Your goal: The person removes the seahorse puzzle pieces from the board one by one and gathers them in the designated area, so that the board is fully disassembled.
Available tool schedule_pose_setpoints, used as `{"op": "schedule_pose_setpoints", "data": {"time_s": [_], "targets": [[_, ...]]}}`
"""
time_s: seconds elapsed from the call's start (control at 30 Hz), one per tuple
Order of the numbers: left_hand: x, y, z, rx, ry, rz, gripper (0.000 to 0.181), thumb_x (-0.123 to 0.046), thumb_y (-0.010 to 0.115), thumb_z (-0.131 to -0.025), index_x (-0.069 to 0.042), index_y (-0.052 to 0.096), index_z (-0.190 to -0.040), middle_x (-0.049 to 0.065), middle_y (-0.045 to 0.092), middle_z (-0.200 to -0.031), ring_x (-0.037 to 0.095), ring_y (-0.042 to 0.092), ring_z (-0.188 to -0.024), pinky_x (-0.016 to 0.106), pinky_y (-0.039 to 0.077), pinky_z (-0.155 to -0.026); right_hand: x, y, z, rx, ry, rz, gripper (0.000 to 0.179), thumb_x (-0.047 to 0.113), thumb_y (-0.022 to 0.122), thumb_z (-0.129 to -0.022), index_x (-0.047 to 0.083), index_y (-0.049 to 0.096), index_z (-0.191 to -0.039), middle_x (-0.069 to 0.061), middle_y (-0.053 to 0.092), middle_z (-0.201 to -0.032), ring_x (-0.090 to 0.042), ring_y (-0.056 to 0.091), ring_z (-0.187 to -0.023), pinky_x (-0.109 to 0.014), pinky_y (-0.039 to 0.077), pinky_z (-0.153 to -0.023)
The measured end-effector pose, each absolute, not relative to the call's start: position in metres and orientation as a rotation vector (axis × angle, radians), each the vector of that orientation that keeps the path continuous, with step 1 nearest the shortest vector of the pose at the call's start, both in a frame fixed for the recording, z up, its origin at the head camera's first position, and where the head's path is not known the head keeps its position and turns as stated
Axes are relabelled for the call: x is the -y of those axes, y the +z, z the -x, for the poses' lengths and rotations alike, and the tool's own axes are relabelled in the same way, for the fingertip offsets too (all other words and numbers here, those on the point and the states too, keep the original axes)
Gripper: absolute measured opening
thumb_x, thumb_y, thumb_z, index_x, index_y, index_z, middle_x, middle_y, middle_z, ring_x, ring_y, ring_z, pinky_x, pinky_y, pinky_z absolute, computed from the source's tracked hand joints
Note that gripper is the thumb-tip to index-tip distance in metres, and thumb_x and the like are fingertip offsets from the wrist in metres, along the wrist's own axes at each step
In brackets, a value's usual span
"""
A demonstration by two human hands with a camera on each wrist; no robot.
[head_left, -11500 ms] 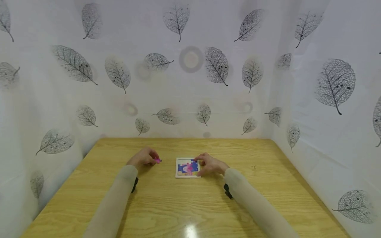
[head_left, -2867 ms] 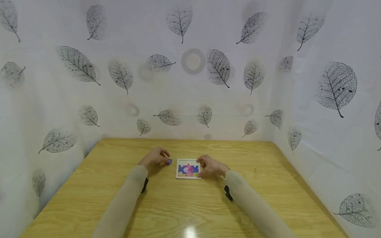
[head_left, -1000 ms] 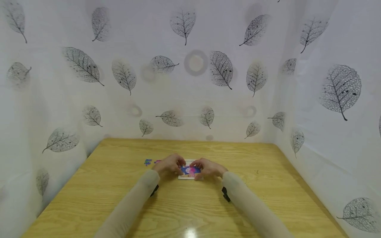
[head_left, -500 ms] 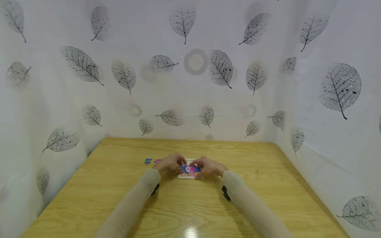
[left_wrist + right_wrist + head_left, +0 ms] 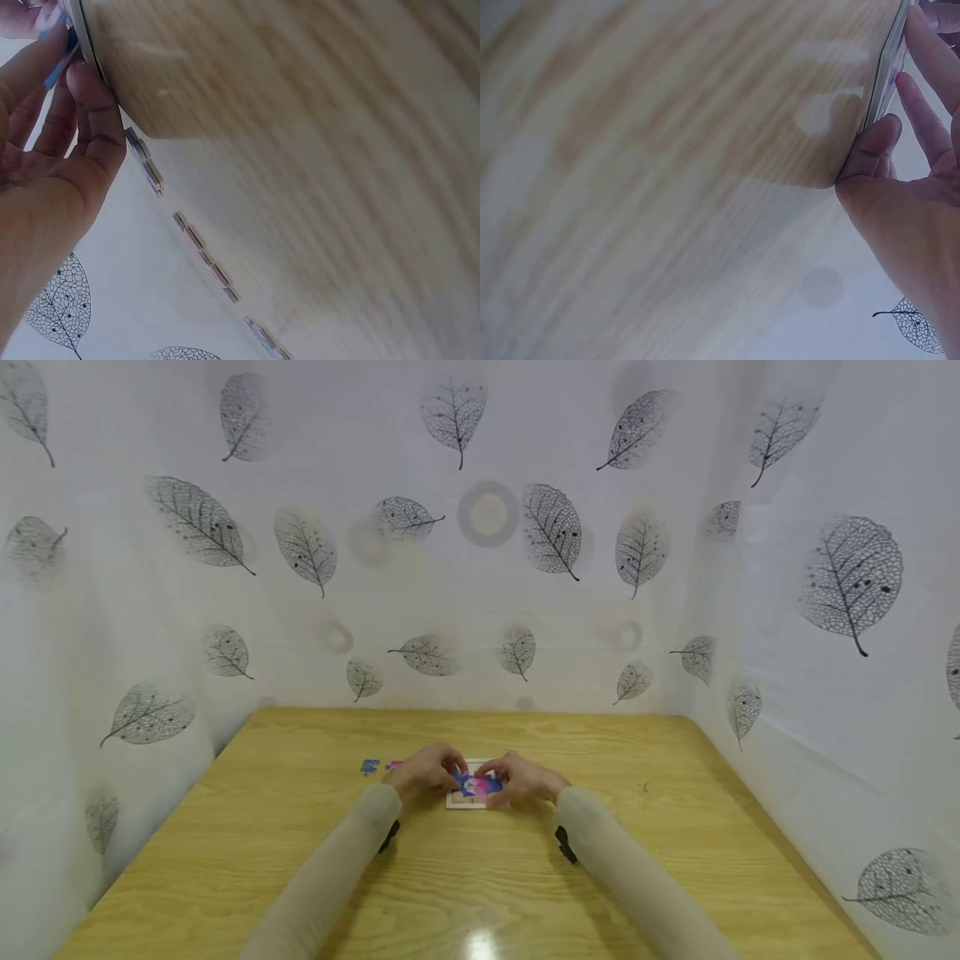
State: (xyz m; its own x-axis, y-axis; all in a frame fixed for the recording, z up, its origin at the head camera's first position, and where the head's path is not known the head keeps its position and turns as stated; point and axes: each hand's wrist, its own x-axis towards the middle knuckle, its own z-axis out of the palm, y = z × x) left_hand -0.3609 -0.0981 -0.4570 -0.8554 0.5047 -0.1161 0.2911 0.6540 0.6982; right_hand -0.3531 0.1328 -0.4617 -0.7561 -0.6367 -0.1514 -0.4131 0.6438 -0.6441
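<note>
A white-framed jigsaw tray (image 5: 465, 806) lies mid-table in the head view, partly filled with blue, pink and yellowish pieces (image 5: 491, 786). At its left side my left hand (image 5: 429, 768) pinches a blue jigsaw piece (image 5: 61, 67) between thumb and fingers, over the tray's upper left part. My right hand (image 5: 523, 777) holds the tray's right side. Its thumb (image 5: 874, 146) lies against the tray edge in the right wrist view, while a fingertip reaches inward over the picture. Fingers of both hands hide part of the puzzle.
Left of the tray lie a blue-green jigsaw piece (image 5: 370, 767) and a pink one (image 5: 393, 766), partly behind the left hand. The left wrist view shows loose pieces (image 5: 206, 259) in a row. A leaf-patterned curtain (image 5: 480, 593) surrounds the wooden table (image 5: 480, 877).
My left hand, which held a pink piece at the far left, later brought a blue piece rightward to the tray. My right fingers moved inward over the puzzle. Little differs over the last second.
</note>
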Motion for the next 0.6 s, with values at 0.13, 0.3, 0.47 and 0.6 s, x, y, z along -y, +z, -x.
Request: {"op": "schedule_pose_setpoints", "data": {"time_s": [0.13,0.3,0.47,0.6], "targets": [[0.1,-0.459,0.362,-2.569,1.004,-0.64,0.016,-0.008,0.074,-0.085,-0.011,0.072,-0.1,0.003,0.066,-0.09,0.015,0.058,-0.08,0.027,0.049,-0.071,-0.133,-0.463,0.352,-2.507,-0.842,0.814,0.052,0.022,0.08,-0.082,0.019,0.061,-0.131,-0.009,0.052,-0.121,-0.021,0.044,-0.102,-0.038,0.038,-0.09],[0.104,-0.46,0.361,-2.53,1.066,-0.601,0.018,-0.008,0.07,-0.089,-0.009,0.071,-0.107,0.004,0.068,-0.091,0.016,0.061,-0.075,0.028,0.053,-0.067,-0.133,-0.463,0.351,-2.503,-0.858,0.826,0.052,0.021,0.08,-0.082,0.018,0.062,-0.131,-0.007,0.057,-0.121,-0.019,0.047,-0.101,-0.037,0.04,-0.091],[0.109,-0.46,0.36,-2.496,1.112,-0.606,0.022,-0.007,0.066,-0.092,-0.006,0.07,-0.114,0.006,0.069,-0.09,0.017,0.062,-0.072,0.029,0.054,-0.066,-0.133,-0.461,0.351,-2.511,-0.863,0.788,0.053,0.021,0.081,-0.081,0.02,0.062,-0.13,-0.007,0.057,-0.126,-0.02,0.049,-0.105,-0.042,0.042,-0.095],[0.117,-0.459,0.358,-2.51,1.105,-0.61,0.028,-0.008,0.064,-0.093,-0.008,0.067,-0.121,0.006,0.068,-0.094,0.017,0.062,-0.076,0.029,0.053,-0.068,-0.132,-0.461,0.352,-2.521,-0.865,0.77,0.053,0.023,0.082,-0.079,0.021,0.063,-0.129,-0.008,0.056,-0.129,-0.023,0.05,-0.106,-0.044,0.043,-0.094]]}}
